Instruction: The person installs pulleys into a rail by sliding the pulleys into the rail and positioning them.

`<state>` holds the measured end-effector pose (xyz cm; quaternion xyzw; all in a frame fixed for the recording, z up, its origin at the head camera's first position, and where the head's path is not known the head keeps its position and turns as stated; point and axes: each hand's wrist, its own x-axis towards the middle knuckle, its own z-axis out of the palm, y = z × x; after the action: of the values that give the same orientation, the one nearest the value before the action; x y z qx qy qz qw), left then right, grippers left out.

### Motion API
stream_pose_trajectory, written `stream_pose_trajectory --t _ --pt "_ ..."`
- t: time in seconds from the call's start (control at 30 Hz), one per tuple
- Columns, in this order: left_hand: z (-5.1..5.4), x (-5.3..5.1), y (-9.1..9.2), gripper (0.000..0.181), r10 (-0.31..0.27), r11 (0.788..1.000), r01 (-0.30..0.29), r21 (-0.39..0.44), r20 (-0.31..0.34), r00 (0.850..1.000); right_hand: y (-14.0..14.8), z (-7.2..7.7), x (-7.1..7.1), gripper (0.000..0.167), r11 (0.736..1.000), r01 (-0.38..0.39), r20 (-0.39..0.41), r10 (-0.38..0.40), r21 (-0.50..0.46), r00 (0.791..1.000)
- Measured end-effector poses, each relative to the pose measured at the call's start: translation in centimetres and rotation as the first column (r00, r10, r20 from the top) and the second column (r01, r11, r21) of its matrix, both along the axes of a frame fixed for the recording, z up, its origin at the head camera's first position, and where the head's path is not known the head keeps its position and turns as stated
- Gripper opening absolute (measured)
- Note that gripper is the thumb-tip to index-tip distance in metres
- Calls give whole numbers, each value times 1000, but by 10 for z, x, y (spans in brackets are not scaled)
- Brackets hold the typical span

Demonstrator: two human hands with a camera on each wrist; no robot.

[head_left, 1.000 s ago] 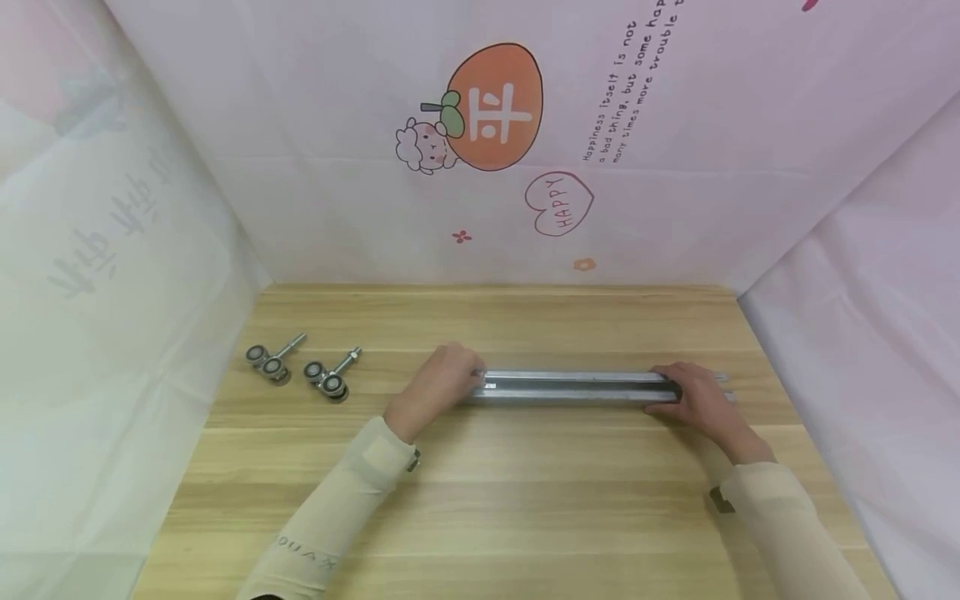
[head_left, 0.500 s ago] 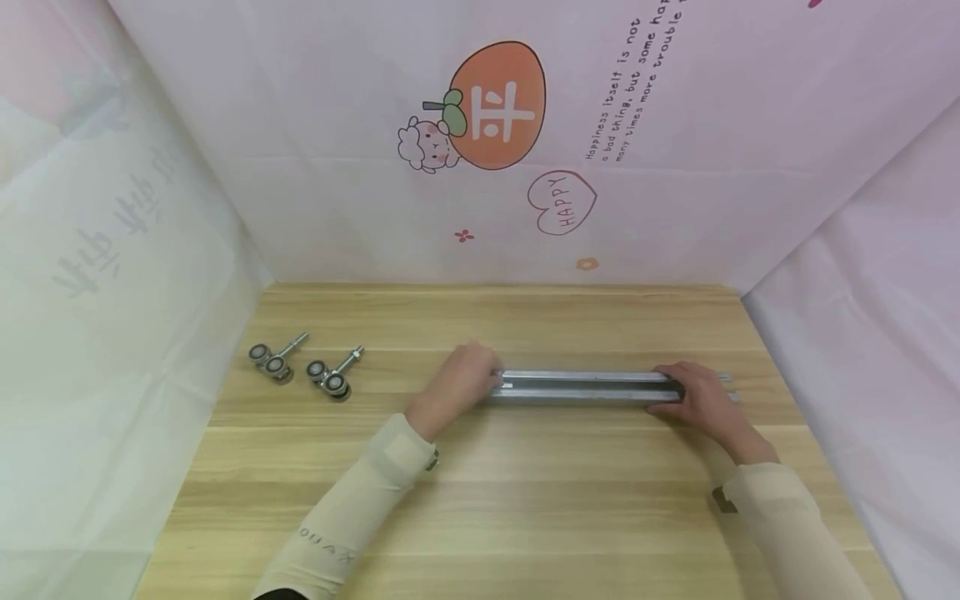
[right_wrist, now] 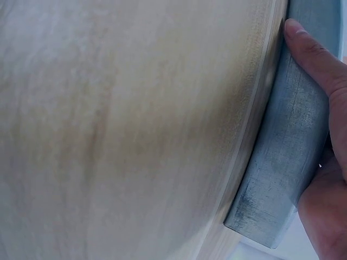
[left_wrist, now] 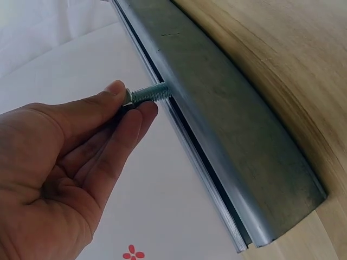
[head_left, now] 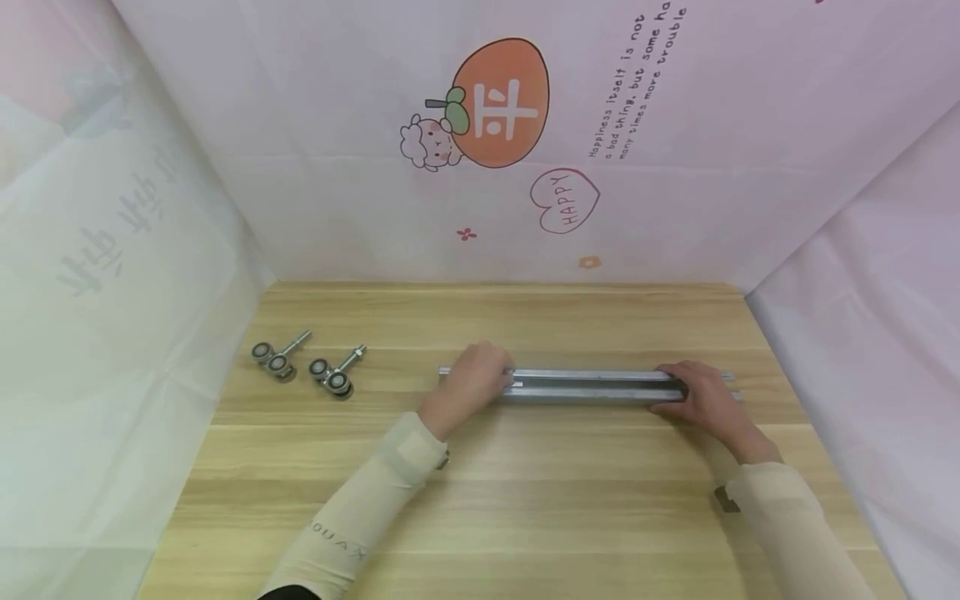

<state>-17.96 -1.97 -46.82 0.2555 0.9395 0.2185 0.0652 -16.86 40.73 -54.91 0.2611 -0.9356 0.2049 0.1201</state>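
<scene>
A slotted metal rail (head_left: pixel 585 375) lies lengthwise on the table, its slot facing up in the head view. Over its left part, my left hand (head_left: pixel 474 383) pinches a threaded bolt (left_wrist: pixel 152 93) between thumb and fingers. In the left wrist view, this bolt sticks out of the rail's slot; whatever it joins inside the rail is hidden. Near the rail's right end, my right hand (head_left: pixel 708 404) grips the rail across its width, the thumb (right_wrist: pixel 312 51) along the near side wall.
Two roller hangers with threaded bolts, one at far left (head_left: pixel 273 358) and another beside it (head_left: pixel 333 379), lie left of the rail on the wooden table (head_left: pixel 570 500). Printed cloth walls (head_left: pixel 337 208) enclose the table's back and sides.
My left hand has slid rightward along the rail with the bolt, and the rail's left end now shows behind it. The right hand keeps its hold near the right end.
</scene>
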Motion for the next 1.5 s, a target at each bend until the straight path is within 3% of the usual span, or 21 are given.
stream_pose_trajectory --t 0.13,0.37,1.27,1.5 --pt "-1 -1 4 35 -3 1000 3 1 4 1000 0 1 1 66 1000 -6 -7 6 -2 1000" --pt "-2 0 14 23 -1 1000 1 10 25 1000 0 2 1 67 1000 -16 -18 15 -10 1000" --pt "-2 -4 46 7 -30 999 30 -15 8 1000 0 1 -3 68 1000 -14 -23 13 -8 1000" --pt "-3 -6 56 17 -45 999 45 -23 -18 999 0 -1 -3 68 1000 -14 -39 14 -3 999"
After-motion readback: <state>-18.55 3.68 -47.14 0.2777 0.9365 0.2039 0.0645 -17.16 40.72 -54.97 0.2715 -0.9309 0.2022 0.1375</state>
